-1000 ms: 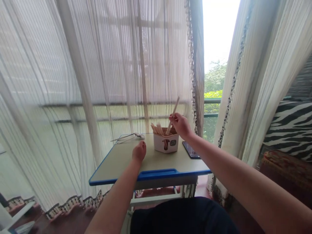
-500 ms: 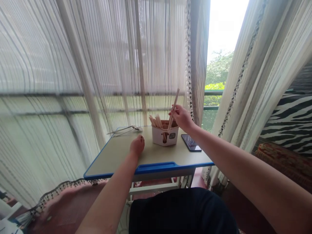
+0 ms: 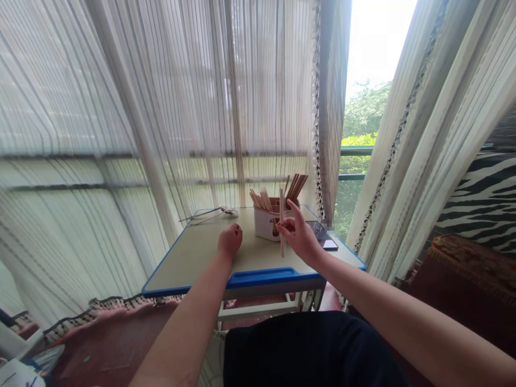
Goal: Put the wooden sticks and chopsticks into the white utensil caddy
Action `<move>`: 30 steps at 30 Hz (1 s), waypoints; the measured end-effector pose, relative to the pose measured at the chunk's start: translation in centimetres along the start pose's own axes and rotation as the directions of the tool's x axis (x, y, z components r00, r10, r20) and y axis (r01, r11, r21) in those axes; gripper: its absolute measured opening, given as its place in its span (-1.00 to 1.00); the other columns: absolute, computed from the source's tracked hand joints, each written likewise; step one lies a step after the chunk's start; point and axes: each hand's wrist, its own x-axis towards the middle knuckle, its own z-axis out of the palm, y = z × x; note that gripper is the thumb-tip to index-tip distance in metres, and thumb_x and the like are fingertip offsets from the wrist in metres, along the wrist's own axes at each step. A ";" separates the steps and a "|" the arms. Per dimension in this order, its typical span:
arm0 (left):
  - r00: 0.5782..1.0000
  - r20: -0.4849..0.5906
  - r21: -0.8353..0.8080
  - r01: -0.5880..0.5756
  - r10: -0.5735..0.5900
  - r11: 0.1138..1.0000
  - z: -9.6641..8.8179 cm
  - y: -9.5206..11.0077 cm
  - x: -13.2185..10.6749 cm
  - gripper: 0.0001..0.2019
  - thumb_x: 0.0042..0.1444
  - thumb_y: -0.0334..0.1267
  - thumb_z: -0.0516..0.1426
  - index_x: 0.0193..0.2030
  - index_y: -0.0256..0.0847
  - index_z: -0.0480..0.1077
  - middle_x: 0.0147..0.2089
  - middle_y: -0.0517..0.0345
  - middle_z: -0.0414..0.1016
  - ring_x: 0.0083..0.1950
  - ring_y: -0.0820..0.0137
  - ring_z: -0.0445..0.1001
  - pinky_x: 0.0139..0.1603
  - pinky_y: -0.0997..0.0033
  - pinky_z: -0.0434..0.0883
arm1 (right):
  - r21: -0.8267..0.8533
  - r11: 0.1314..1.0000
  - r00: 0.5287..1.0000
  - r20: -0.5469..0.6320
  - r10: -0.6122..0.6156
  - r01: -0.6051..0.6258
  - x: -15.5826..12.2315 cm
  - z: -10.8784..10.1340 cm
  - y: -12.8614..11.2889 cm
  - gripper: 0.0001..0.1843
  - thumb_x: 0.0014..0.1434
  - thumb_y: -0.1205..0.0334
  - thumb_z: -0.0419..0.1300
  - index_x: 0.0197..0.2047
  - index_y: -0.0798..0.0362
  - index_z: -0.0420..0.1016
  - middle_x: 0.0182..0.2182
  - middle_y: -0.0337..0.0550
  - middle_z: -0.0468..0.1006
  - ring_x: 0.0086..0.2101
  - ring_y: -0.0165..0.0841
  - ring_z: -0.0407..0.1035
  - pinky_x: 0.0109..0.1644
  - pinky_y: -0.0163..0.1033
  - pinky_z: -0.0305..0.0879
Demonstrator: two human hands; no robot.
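A white box (image 3: 266,227) holding several wooden sticks (image 3: 261,200) stands at the far middle of a small desk (image 3: 189,263) with a blue rim. My right hand (image 3: 299,237) hovers just in front of the box, pinching one wooden stick (image 3: 281,221) upright between thumb and fingers. My left hand (image 3: 229,242) rests on the desk left of the box in a loose fist, with nothing visible in it.
A dark phone (image 3: 324,236) lies flat on the desk right of the box. A white cable with a small white object (image 3: 209,214) lies at the far left corner. Sheer curtains (image 3: 161,107) hang close behind the desk. A zebra-patterned cushion (image 3: 479,199) is on the right.
My right hand has lifted a stick out of the box and drawn it back toward me, in front of the box. The left hand stayed on the desk.
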 end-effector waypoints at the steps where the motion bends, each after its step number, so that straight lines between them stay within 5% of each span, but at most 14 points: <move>1: 1.000 -0.003 -0.004 -0.006 0.006 1.000 -0.1 0.0 0.0 -0.72 0.21 -0.22 -0.09 -0.23 -0.22 0.42 -0.36 0.01 0.53 -0.29 0.35 0.47 -0.32 0.46 0.17 | -0.026 1.000 1.000 -0.007 -0.014 0.014 -0.3 0.0 0.0 -0.26 0.13 0.27 0.11 0.32 -0.02 -0.14 -0.38 -0.24 0.48 -0.43 -0.42 0.36 -0.27 -0.26 0.32; 7: 1.000 -0.026 -0.027 -0.013 0.012 1.000 -0.1 0.0 -0.1 -0.72 0.20 -0.22 -0.08 -0.25 -0.21 0.43 -0.37 0.03 0.53 -0.30 0.36 0.47 -0.33 0.45 0.16 | -0.101 0.989 0.994 0.011 -0.105 0.106 1.1 -1.4 -1.0 -0.72 0.18 0.25 0.02 -0.09 0.01 0.46 -0.25 -0.11 0.52 -0.25 -0.36 0.40 -0.14 -0.23 0.33; 13: 1.000 -0.023 -0.026 -0.002 0.001 1.000 0.3 -0.2 0.0 -0.72 0.21 -0.22 -0.08 -0.25 -0.22 0.43 -0.33 -0.01 0.54 -0.30 0.35 0.47 -0.33 0.45 0.17 | 0.052 0.998 0.999 0.028 -0.027 0.025 4.5 -1.0 -1.1 -0.55 0.00 0.34 0.13 0.02 0.03 0.36 -0.17 -0.11 0.53 -0.16 -0.33 0.42 -0.11 -0.20 0.38; 16: 1.000 -0.012 -0.031 0.010 -0.011 0.999 0.5 -0.1 0.0 -0.72 0.22 -0.22 -0.09 -0.23 -0.22 0.43 -0.34 -0.01 0.54 -0.30 0.35 0.48 -0.33 0.45 0.18 | 0.145 0.987 0.996 -0.034 0.078 -0.073 5.9 -0.6 -1.0 -0.77 0.06 0.19 0.13 -0.20 0.06 0.44 -0.34 -0.12 0.56 -0.33 -0.33 0.47 -0.30 -0.21 0.43; 20: 1.000 0.007 -0.019 0.027 -0.027 0.999 0.4 0.0 0.0 -0.72 0.22 -0.22 -0.09 -0.21 -0.21 0.42 -0.33 0.00 0.54 -0.28 0.35 0.48 -0.33 0.45 0.19 | 0.379 0.905 0.976 -0.026 0.216 -0.191 7.7 -0.6 -0.9 -0.66 0.05 -0.01 0.17 -0.23 0.08 0.42 -0.42 -0.11 0.56 -0.47 -0.35 0.46 -0.52 -0.29 0.38; 30: 0.998 0.049 -0.036 0.052 -0.050 0.998 0.0 0.3 -0.1 -0.72 0.20 -0.21 -0.07 -0.22 -0.21 0.43 -0.34 0.02 0.53 -0.28 0.36 0.48 -0.31 0.47 0.20 | 0.200 0.877 0.900 0.095 0.426 -0.436 9.2 0.0 2.0 -0.65 0.16 0.07 0.11 -0.10 0.13 0.46 -0.51 -0.17 0.52 -0.62 -0.52 0.32 -0.64 -0.44 0.17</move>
